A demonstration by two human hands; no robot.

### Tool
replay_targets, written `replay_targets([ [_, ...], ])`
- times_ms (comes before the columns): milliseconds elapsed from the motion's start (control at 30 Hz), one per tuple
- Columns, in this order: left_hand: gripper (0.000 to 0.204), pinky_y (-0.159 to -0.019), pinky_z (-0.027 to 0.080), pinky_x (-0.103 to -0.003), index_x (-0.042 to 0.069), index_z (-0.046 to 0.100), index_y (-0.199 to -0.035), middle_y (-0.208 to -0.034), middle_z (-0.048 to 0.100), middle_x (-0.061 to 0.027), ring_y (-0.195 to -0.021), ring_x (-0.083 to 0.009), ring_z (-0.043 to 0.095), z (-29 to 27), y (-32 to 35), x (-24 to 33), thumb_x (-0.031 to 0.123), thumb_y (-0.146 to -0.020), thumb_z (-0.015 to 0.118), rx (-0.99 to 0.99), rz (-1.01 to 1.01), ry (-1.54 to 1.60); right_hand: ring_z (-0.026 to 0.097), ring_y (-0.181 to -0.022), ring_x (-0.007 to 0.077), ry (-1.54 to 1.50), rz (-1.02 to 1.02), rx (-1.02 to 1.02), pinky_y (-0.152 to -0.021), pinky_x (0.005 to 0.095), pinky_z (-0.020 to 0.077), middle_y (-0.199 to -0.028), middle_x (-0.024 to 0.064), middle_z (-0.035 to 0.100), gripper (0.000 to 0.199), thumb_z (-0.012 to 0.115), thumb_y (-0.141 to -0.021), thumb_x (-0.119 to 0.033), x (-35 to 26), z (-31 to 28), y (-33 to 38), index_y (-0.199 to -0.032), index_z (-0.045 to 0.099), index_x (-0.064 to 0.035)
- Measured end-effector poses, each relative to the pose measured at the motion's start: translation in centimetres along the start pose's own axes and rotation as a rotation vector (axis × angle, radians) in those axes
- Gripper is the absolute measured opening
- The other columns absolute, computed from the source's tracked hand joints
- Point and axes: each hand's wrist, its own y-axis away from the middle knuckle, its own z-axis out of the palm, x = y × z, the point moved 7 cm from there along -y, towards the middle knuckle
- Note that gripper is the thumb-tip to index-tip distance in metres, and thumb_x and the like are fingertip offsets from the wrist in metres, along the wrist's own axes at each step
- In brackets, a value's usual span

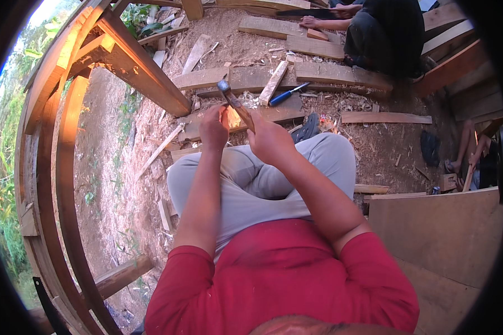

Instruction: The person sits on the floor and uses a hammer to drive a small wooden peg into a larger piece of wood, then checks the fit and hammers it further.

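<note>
My right hand [269, 139] is closed around the wooden handle of a hammer [236, 103], whose metal head points up and away from me. My left hand [213, 127] sits just to the left of the handle, fingers curled over something small that I cannot make out, above a wooden piece [232, 118] in front of my knees. I sit cross-legged in grey trousers and a red shirt.
Planks [318, 72] and offcuts lie on sawdust-covered ground ahead, with a blue-handled tool [288, 95] among them. Another person [383, 33] in dark clothes crouches at the top right. A curved timber frame [56, 145] runs along my left. A plywood sheet [436, 229] lies at my right.
</note>
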Motion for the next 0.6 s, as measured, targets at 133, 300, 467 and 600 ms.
replay_targets([
  [133,0.013,-0.083,0.058,-0.044,0.004,0.075,-0.106,-0.106,0.075,-0.0163,-0.097,-0.0383,0.072,-0.1,0.3,0.7,0.005,-0.094,0.071,-0.01,-0.019,-0.034,0.072,-0.087,0.0493,0.001,-0.012,0.008,-0.076,0.0606,0.0548,-0.092,0.0278,0.073,0.05,0.062,-0.101,-0.025,-0.1,-0.7,0.0,-0.144,0.046,-0.0052],
  [300,0.014,-0.083,0.058,-0.043,0.004,0.076,-0.107,-0.103,0.076,-0.0165,-0.095,-0.0388,0.073,0.4,0.6,-0.6,0.005,-0.094,0.071,-0.029,-0.03,-0.021,0.072,-0.087,0.0492,0.042,-0.019,-0.024,-0.077,0.0609,0.0548,-0.092,0.0272,0.073,0.046,0.061,-0.101,-0.025,-0.1,0.1,-0.5,-0.14,0.047,-0.005],
  [467,0.013,-0.082,0.059,-0.043,0.003,0.076,-0.106,-0.103,0.076,-0.0172,-0.094,-0.0383,0.074,0.6,0.6,-0.1,0.005,-0.094,0.073,0.009,0.008,-0.023,0.072,-0.088,0.0492,0.046,-0.02,-0.02,-0.077,0.0606,0.0551,-0.096,0.0267,0.074,0.045,0.062,-0.101,-0.024,0.5,0.5,-0.7,-0.139,0.048,-0.0061],
  [600,0.014,-0.081,0.06,-0.041,0.002,0.077,-0.107,-0.102,0.077,-0.0182,-0.092,-0.0372,0.076,0.5,0.8,-0.2,0.006,-0.094,0.076,0.03,0.028,-0.045,0.072,-0.089,0.0487,0.053,-0.037,-0.006,-0.077,0.06,0.0555,-0.095,0.0263,0.074,0.041,0.061,-0.101,-0.024,0.1,-0.1,-0.6,-0.135,0.049,-0.0047],
])
